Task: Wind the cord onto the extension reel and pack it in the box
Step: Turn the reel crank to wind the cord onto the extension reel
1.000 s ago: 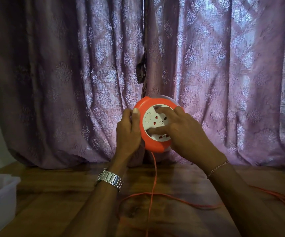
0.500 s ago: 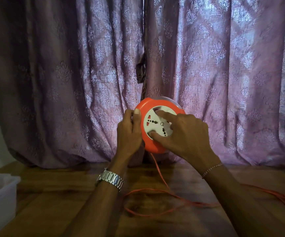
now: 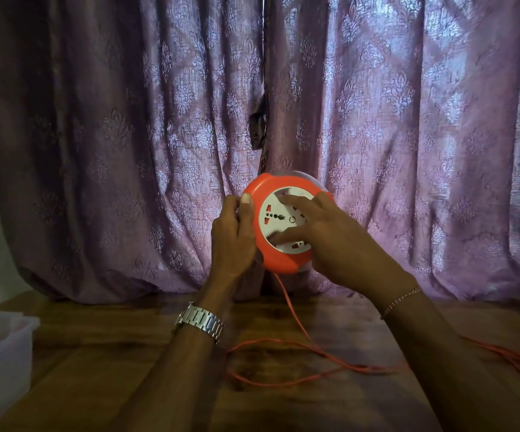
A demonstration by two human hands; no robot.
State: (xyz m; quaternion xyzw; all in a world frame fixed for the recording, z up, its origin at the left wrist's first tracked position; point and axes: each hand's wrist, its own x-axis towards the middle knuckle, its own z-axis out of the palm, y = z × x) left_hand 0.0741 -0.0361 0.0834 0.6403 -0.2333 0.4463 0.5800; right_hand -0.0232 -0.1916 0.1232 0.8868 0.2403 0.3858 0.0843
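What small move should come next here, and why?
Probably another turn of the white socket face with the right hand, while the left hand steadies the orange reel by its rim. The orange cord hangs from the reel's underside and lies in loose loops across the wooden table, so winding looks unfinished; the plastic box can wait.

Left hand (image 3: 232, 238): centre of the frame, I keep it upright, fingers curled, thumb up on the reel (image 3: 279, 255) rim.
Right hand (image 3: 330, 236): just right of centre, fingers spread, tips pressing the reel's white face.
Forearms: both rise from the lower edge.
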